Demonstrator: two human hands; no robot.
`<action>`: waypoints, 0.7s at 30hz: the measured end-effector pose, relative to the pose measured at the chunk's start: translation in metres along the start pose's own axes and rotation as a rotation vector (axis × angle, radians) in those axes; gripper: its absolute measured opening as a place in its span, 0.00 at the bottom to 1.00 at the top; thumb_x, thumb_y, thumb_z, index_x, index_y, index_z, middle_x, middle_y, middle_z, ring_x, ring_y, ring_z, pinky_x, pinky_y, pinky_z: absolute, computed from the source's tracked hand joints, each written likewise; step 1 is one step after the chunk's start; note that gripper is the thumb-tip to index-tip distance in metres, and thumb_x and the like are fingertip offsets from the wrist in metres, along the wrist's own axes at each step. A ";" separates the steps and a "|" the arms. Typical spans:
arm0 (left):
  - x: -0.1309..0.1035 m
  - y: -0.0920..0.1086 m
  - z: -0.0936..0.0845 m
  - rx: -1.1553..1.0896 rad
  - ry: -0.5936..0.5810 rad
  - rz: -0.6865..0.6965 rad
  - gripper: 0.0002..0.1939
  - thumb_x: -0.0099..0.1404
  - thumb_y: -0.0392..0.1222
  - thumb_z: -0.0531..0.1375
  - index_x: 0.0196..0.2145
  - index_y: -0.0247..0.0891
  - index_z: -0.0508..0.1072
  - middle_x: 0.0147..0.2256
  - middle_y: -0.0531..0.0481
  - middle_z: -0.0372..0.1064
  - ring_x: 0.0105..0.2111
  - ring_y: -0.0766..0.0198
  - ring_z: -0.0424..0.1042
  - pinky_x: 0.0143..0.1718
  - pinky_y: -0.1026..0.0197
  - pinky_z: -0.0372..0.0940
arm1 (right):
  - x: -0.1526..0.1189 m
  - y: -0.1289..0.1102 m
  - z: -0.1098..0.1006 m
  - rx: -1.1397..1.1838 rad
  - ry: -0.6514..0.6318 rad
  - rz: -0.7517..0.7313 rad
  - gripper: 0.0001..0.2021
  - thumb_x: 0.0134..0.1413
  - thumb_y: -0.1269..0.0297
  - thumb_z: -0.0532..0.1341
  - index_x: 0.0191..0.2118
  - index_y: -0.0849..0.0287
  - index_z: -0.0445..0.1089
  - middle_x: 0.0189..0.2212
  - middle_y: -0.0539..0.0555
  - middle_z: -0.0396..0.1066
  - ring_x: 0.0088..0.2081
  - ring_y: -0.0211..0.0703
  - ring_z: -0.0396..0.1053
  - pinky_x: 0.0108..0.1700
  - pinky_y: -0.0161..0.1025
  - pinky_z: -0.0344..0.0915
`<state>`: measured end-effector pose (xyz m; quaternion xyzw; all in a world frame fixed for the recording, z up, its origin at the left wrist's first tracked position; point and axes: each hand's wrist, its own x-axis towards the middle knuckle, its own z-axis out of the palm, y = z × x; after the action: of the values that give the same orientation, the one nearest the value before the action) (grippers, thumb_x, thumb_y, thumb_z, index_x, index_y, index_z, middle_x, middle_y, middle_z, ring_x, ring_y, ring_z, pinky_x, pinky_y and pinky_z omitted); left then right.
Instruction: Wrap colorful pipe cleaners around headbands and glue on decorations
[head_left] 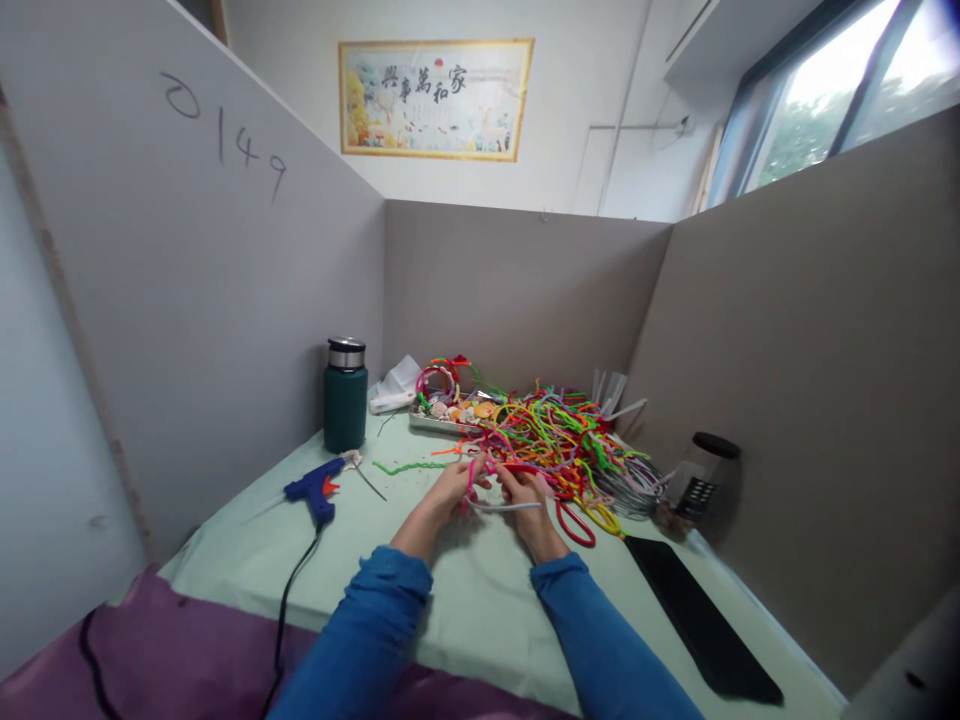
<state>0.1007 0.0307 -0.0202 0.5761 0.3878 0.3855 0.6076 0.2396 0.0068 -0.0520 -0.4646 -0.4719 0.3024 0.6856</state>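
My left hand (451, 488) and my right hand (525, 496) meet over the middle of the table, fingers closed in pinches. Between them is a pink pipe cleaner (471, 482), bent upright at my left fingers and running toward my right fingertips. A pale grey-white strip (504, 507) curves below it, from near my left hand to across my right hand; which fingers hold it I cannot tell. Just beyond my hands lies a tangled heap of coloured pipe cleaners (559, 430). A red loop (576, 524) rests right of my right hand.
A blue glue gun (311, 492) with a black cord lies left, before a green bottle (346, 395). Behind stands a metal tray (435, 424) of small pieces. At right are a clear jar (697, 480) and a long black flat object (701, 615). Grey partitions (525, 290) enclose the table.
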 end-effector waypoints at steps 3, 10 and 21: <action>0.003 0.000 -0.001 0.043 0.136 0.134 0.32 0.47 0.68 0.62 0.31 0.32 0.74 0.24 0.50 0.66 0.20 0.71 0.59 0.19 0.66 0.52 | 0.001 0.002 -0.002 -0.020 -0.036 0.040 0.16 0.42 0.50 0.66 0.22 0.58 0.70 0.17 0.49 0.63 0.20 0.37 0.56 0.23 0.37 0.51; 0.002 0.002 -0.004 -0.002 0.152 0.213 0.30 0.48 0.67 0.61 0.24 0.31 0.74 0.22 0.48 0.68 0.23 0.68 0.61 0.24 0.66 0.55 | 0.002 0.008 -0.003 -0.060 -0.103 0.018 0.15 0.45 0.51 0.65 0.23 0.59 0.71 0.16 0.48 0.62 0.20 0.37 0.55 0.24 0.37 0.52; 0.009 -0.004 -0.010 0.115 0.260 0.061 0.25 0.46 0.60 0.66 0.28 0.31 0.76 0.23 0.48 0.68 0.20 0.70 0.59 0.19 0.66 0.53 | 0.000 0.002 -0.003 -0.070 -0.048 -0.011 0.16 0.45 0.49 0.64 0.21 0.58 0.68 0.17 0.49 0.61 0.21 0.39 0.55 0.23 0.38 0.52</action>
<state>0.0955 0.0422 -0.0246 0.5667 0.4671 0.4520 0.5063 0.2421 0.0071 -0.0542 -0.4785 -0.5009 0.2930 0.6590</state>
